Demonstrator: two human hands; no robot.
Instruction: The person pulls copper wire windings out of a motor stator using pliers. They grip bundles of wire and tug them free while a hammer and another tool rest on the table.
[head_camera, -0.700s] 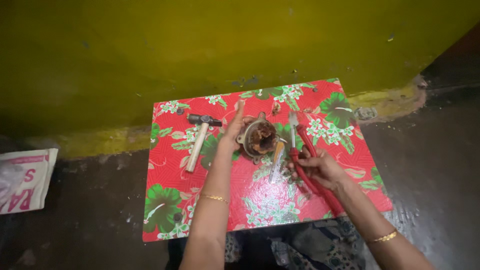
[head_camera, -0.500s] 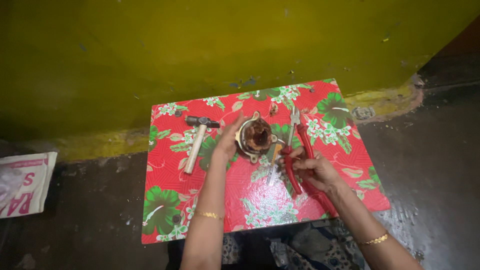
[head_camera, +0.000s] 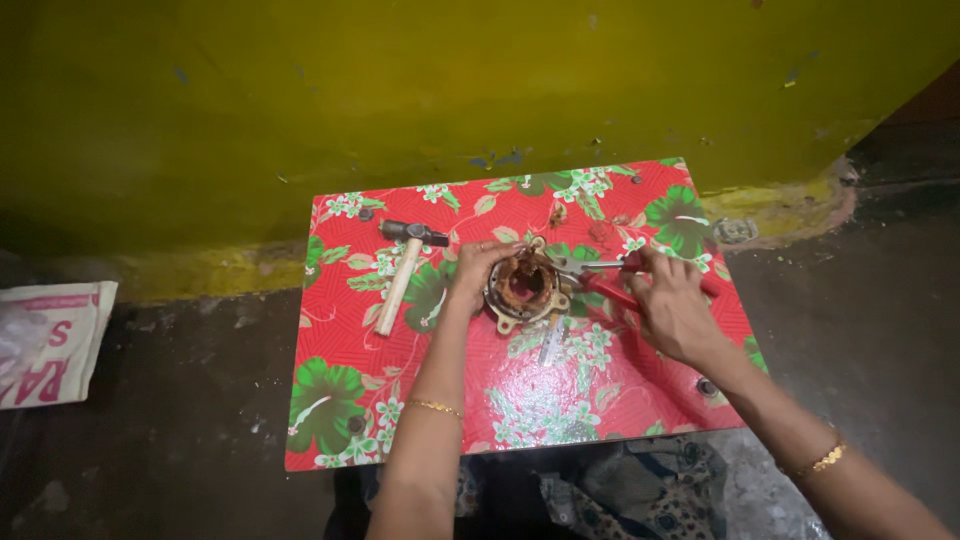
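- A round, rusty metal motor part with a pale ring around it (head_camera: 522, 288) is held still on the counter by the left hand (head_camera: 478, 272). The left fingers (head_camera: 490, 252) are curled around its rim at 9 o'clock.
- Red-handled metal pliers (head_camera: 600, 280) are held in the right hand (head_camera: 672, 305). The right fingers are wrapped tight around the handles, and the silver tip is pressed against the part at 3 o'clock.
- The step in hand looks like gripping or pulling a small piece at the edge of the part. Whether the tip has caught anything cannot be told.
- The next move seems to call for a firm hold by the left hand, so the part is not dragged, and a steady squeeze on the handles.
- A flat, thin silver metal strip (head_camera: 551, 338) lies just beside the part at 5 o'clock.
- A hammer with a pale wooden handle and a dark metal head (head_camera: 403, 268) lies apart from the part at 9 o'clock.
- The counter (head_camera: 400, 420) is low and covered by a shiny red cloth with green and white flowers.
- Behind it a yellow-green painted wall (head_camera: 400, 100) is seen, and a dark, dusty floor (head_camera: 170, 430) is all around.
- A white sack with red print (head_camera: 45, 340) lies on the floor far off at 9 o'clock.
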